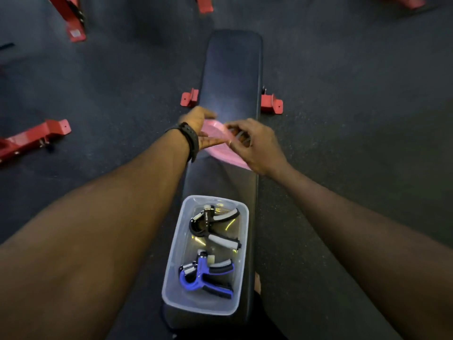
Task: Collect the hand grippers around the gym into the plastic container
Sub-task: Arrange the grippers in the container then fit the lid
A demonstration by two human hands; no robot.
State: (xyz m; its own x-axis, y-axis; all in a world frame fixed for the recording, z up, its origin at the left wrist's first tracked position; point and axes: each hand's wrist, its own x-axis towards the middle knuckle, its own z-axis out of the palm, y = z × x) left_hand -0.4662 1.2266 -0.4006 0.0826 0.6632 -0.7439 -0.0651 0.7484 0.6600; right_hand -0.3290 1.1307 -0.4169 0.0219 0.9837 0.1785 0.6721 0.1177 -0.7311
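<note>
Two hand grippers (207,251) in one container (171,285).

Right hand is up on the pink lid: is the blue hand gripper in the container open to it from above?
Probably yes. The blue hand gripper lies in the uncovered plastic container, nothing over it. The right hand grips the pink lid with the left hand, so it must let go first.

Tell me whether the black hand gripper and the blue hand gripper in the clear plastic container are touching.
Apart. The head view shows bare container floor between the black hand gripper at the far end and the blue hand gripper nearer the camera.
</note>
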